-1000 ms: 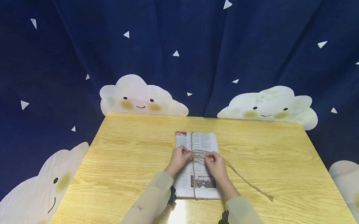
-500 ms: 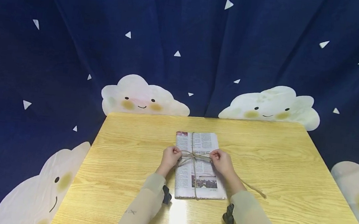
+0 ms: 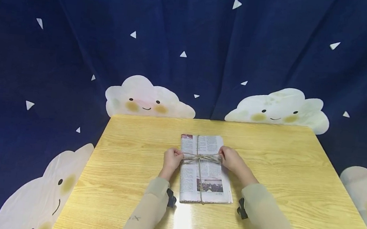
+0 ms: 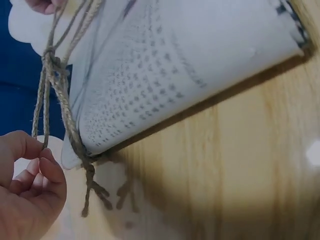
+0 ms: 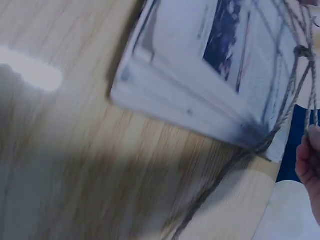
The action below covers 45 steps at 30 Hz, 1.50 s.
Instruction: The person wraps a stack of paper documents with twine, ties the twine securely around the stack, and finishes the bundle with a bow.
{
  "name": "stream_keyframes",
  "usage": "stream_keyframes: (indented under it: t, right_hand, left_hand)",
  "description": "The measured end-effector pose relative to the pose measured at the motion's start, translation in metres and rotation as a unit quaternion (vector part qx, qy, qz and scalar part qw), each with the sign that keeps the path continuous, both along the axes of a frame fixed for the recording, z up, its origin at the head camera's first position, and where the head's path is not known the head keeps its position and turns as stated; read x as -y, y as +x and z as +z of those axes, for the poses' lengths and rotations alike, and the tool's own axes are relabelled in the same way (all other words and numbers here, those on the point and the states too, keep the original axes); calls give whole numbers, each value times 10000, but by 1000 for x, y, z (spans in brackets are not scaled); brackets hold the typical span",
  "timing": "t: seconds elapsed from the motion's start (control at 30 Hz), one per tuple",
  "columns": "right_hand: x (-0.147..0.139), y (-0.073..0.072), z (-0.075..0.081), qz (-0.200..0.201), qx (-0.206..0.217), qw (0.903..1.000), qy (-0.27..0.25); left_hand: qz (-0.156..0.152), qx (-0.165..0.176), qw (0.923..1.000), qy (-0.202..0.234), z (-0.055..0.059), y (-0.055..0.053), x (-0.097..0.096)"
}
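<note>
A folded stack of newspapers [image 3: 206,197] lies on the table, bound crosswise with brown twine [image 3: 201,176]. The twine is knotted [image 4: 52,62] over the middle of the stack, with loops drawn out to both sides. At the stack's left edge my left hand [image 3: 172,159] pinches one loop between thumb and forefinger. My right hand [image 3: 231,159] pinches the loop on the other side, by the right edge. In the left wrist view a frayed twine end [image 4: 92,192] hangs beside the stack. A longer tail of twine [image 5: 210,192] trails off the stack in the right wrist view.
The wooden table [image 3: 133,143] bears the stack near its middle. Behind it hangs a dark blue curtain [image 3: 166,23] printed with white triangles and smiling clouds [image 3: 145,97]. A black strap mount shows at each wrist.
Both hands have moved apart, the left leftward and the right rightward, pulling the loops out from the knot. The twine tail on the right has drawn back behind the right arm.
</note>
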State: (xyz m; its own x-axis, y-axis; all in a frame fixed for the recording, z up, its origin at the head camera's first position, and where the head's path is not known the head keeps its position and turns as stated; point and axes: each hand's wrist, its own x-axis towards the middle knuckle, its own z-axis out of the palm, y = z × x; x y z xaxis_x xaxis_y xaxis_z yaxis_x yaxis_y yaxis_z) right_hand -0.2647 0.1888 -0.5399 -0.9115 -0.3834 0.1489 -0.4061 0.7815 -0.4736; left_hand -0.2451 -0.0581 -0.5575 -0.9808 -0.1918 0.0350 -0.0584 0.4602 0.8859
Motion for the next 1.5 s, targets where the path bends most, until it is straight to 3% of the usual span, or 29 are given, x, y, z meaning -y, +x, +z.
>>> stream_keyframes:
  t: [0.33, 0.6, 0.83, 0.93, 1.03, 1.07, 1.1, 1.17, 1.23, 1.27, 1.3, 1.37, 1.43, 1.5]
  right_hand:
    - [-13, 0, -14, 211, -410, 9962, 734]
    - [-18, -2, -22, 140, -413, 9958, 801]
    - [-16, -1, -23, 147, -305, 9957, 862]
    - [-15, 0, -23, 142, -190, 9976, 648]
    - [-12, -2, -22, 1, -44, 9999, 117]
    - [-11, -3, -21, -74, 31, 9999, -102]
    - [-9, -5, -20, -185, 130, 9990, -376]
    - [-5, -7, -17, -455, 460, 9923, -1052]
    - [0, -10, -15, -654, 761, 9777, -1847]
    - [2, -12, -13, -723, 854, 9684, -2230]
    - [6, -13, -11, -831, 943, 9570, -2615]
    - [11, -15, -7, -979, 1052, 9329, -3302]
    - [16, -17, -5, -1093, 1047, 9162, -3710]
    - [19, -19, -5, -1296, 1150, 9070, -3839]
  left_hand:
    - [182, -93, 9993, -315, -7, 1, 3]
    - [173, 33, 9996, -202, -3, -1, 6]
    - [159, 171, 9997, -99, -7, 1, 9]
    - [100, 43, 9999, -54, -14, -3, 13]
    - [-180, -626, 9977, 170, -58, -26, 24]
    - [-275, -743, 9966, 214, -66, -30, 26]
    - [-313, -705, 9965, 319, -68, -33, 26]
    - [-337, -586, 9966, 461, -68, -36, 25]
    - [-270, -307, 9975, 571, -36, -23, 18]
    - [-214, -98, 9979, 601, -12, -12, 14]
    - [-183, -42, 9977, 657, -4, -11, 12]
    - [-226, -55, 9958, 883, 1, -10, 10]
    - [-251, 63, 9923, 1212, 1, -14, 10]
    - [-265, 190, 9879, 1516, -14, -25, 13]
